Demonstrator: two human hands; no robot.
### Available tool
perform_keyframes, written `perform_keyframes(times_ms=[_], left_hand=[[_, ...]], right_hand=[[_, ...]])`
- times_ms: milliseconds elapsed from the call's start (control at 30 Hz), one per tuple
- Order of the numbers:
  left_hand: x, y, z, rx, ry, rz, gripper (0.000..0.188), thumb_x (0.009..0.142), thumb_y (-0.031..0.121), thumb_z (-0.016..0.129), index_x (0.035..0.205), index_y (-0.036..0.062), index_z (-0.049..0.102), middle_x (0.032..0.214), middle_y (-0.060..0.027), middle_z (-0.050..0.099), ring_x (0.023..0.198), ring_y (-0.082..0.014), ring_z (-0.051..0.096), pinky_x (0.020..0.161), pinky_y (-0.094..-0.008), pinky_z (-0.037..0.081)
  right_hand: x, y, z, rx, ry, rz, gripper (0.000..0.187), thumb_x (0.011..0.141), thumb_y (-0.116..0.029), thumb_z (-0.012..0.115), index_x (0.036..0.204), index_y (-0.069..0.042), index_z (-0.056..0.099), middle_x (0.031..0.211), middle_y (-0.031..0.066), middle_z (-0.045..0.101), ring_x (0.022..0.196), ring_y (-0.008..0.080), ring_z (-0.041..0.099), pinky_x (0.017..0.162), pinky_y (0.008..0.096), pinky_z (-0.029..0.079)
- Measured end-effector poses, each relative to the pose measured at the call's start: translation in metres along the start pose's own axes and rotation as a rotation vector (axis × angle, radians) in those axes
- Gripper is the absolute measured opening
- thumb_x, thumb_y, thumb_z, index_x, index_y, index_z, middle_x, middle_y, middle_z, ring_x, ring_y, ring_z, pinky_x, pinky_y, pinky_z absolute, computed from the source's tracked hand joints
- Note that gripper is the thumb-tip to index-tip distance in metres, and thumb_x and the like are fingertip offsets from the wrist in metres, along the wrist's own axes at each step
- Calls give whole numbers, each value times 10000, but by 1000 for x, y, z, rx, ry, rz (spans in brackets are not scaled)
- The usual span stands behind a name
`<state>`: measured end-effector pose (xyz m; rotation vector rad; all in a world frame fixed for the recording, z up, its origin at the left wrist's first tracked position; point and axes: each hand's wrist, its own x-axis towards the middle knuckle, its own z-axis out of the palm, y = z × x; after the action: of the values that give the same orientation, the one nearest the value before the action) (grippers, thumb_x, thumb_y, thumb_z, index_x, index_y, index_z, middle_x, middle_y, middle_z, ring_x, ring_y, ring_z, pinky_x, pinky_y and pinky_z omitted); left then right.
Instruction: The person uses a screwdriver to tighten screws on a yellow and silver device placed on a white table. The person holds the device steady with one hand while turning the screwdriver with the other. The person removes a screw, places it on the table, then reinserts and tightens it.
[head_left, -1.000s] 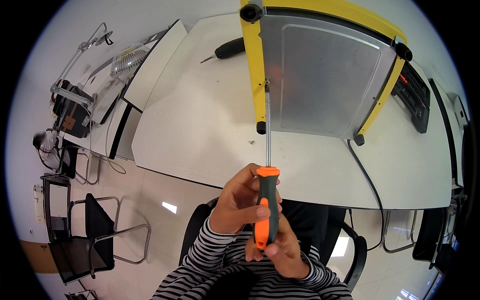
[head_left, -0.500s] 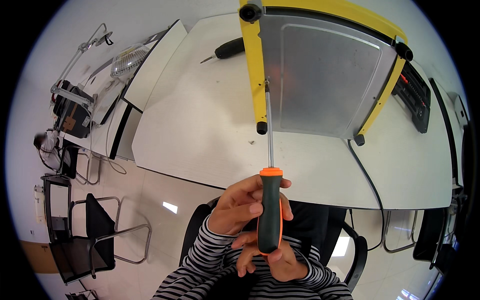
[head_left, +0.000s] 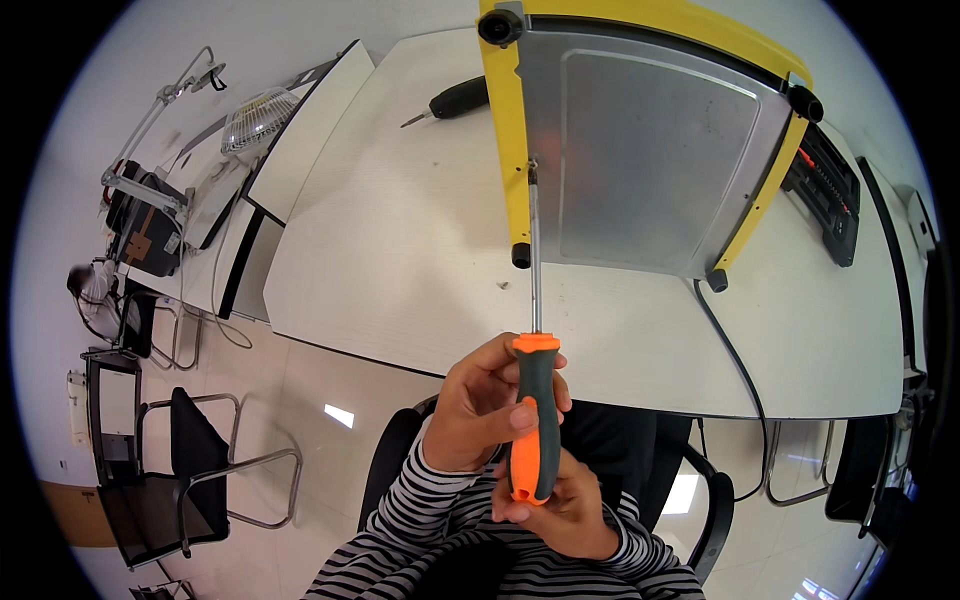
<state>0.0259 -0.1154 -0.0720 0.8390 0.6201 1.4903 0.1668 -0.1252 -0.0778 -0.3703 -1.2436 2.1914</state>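
Both my hands hold one long screwdriver (head_left: pixel 541 420) with a dark green and orange handle. My left hand (head_left: pixel 478 415) grips the upper handle between thumb and fingers. Lower down, my right hand (head_left: pixel 572 508) has its fingers closed around the handle's butt end. The steel shaft points away from me, and its tip meets a screw spot at the left edge of a metal-bottomed appliance (head_left: pixel 650 150). That appliance stands tipped up, its grey underside facing me, with a yellow frame and black feet at the corners. Whether the tip is seated in a screw is too small to tell.
A black-handled screwdriver (head_left: pixel 460 98) lies on the white table (head_left: pixel 390 230), left of the appliance. To the right is a black tool case (head_left: pixel 828 195). A black cable (head_left: pixel 735 345) hangs over the table edge. Chairs (head_left: pixel 190 470) and another person (head_left: pixel 97 298) are at the left.
The screwdriver handle has turned, bringing more of its orange side into view, and shifted slightly left. My right hand's fingers have closed in around the handle's end.
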Motion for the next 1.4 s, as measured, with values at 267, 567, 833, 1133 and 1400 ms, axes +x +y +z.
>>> perform_keyframes(times_ms=[267, 567, 833, 1133, 1400], left_hand=[[-2, 2, 0, -303, -144, -83, 482, 806, 126, 447, 1185, -105, 257, 969, -205, 516, 868, -253, 539, 762, -330, 424], [1, -7, -7, -213, -105, 8, 489, 730, 121, 580, 1123, -51, 345, 835, -109, 549, 835, -199, 540, 744, -314, 429], [0, -2, -2, 7, 5, -12, 434, 765, 127, 534, 1119, -41, 347, 854, -119, 532, 809, -194, 528, 729, -303, 432], [-6, 6, -2, -214, -118, -110, 522, 781, 123, 502, 1191, -89, 260, 919, -170, 546, 829, -246, 552, 739, -327, 441], [-2, 3, -6, -7, -14, -31, 501, 665, 113, 660, 1056, -28, 381, 798, -86, 553, 766, -174, 557, 723, -301, 435]], right_hand=[[0, 3, 2, 28, -126, 64, 670, 806, -558, 251, 912, 61, 484, 702, 94, 556, 592, 125, 512, 514, 213, 389], [3, 1, -2, 54, -30, 16, 558, 821, -472, 361, 985, 55, 434, 706, 99, 542, 628, 131, 523, 536, 230, 403], [4, -1, -3, 97, -117, 34, 428, 834, -357, 416, 979, 44, 399, 696, 97, 531, 608, 120, 521, 513, 207, 411], [1, 6, -2, 168, -250, 49, 585, 843, -484, 213, 935, 43, 448, 716, 99, 551, 587, 115, 511, 483, 202, 392], [5, -4, -6, 120, -94, 54, 451, 831, -383, 401, 992, 37, 428, 730, 87, 525, 634, 120, 521, 552, 220, 416]])
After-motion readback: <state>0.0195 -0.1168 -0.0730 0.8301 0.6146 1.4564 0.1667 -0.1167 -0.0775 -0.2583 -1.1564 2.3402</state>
